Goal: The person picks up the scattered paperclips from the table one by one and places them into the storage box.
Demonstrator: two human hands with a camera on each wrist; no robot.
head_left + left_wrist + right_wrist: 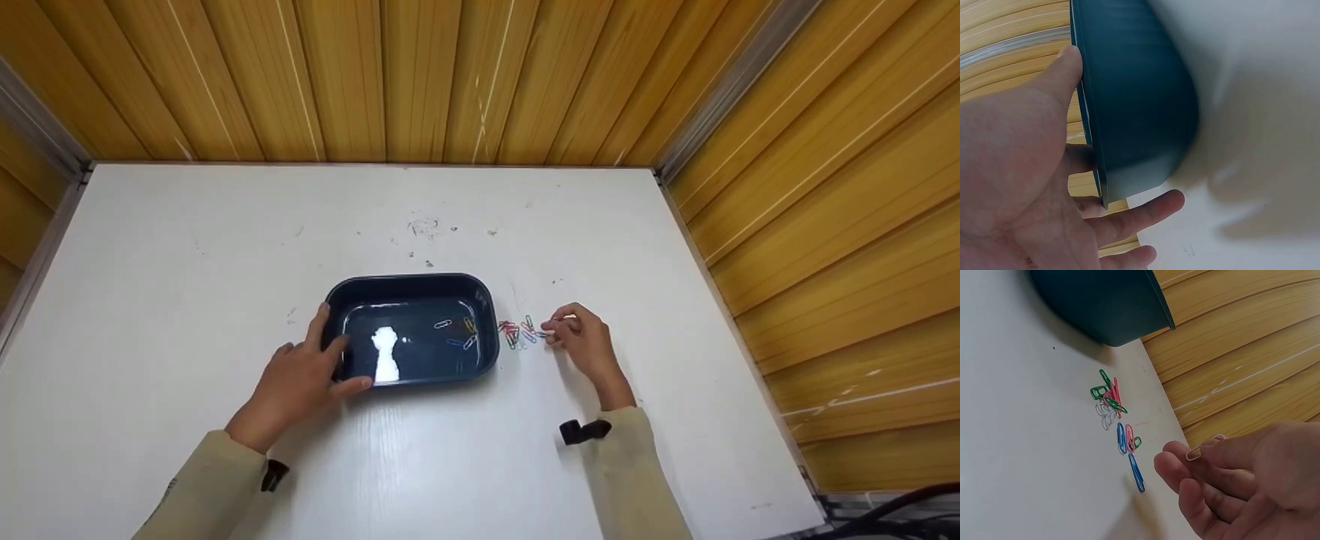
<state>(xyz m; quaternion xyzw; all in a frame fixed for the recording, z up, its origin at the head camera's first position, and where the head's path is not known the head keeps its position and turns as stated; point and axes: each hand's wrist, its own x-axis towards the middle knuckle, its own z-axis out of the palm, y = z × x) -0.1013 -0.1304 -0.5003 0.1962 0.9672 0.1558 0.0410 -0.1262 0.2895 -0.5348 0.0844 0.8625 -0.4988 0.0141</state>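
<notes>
White wire paperclip [1193, 455] pinched in right hand [583, 343], between glossy dark-blue rectangular tray [420, 315] and right edge of white tabletop [712, 375]. Near-left tray corner steadied by left hand [296, 379], fingers spread; light pressure best applied there, paperclip best lifted clear of rim.

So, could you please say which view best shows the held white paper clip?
The right wrist view: the white paper clip appears close up, pinched in the right grip. The head view shows that grip, the clip indistinct; the left wrist view lacks it.

Wood-panelled booth [420, 82], white table [202, 247]
</notes>
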